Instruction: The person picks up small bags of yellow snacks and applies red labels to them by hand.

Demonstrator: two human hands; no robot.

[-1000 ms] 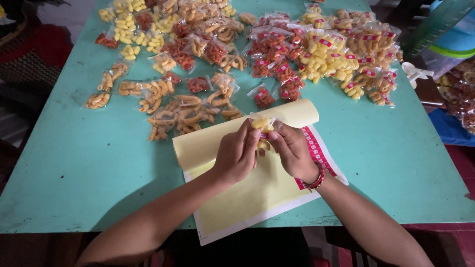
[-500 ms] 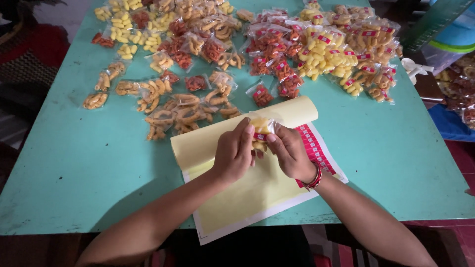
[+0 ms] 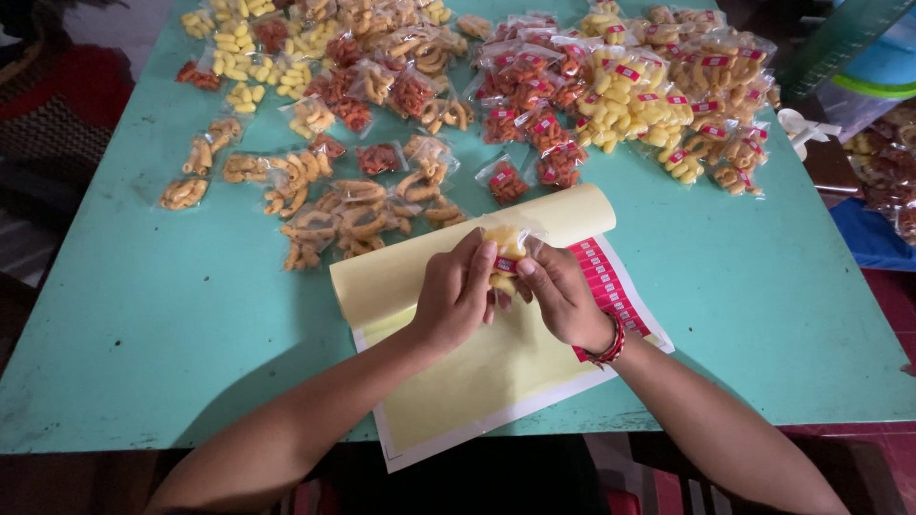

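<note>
Teal table [image 3: 191, 315]: clear snack packets [image 3: 363, 215] heaped across far half, yellow sticker sheet [image 3: 477, 372] at near edge.

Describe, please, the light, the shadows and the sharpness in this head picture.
Head view: soft, even light on the green table, no hard glare; the forearms throw faint shadows toward the near edge. The left hand, right hand and small snack packet look reasonably sharp; the corners are darker, and the wide lens bends the table edges.
</note>
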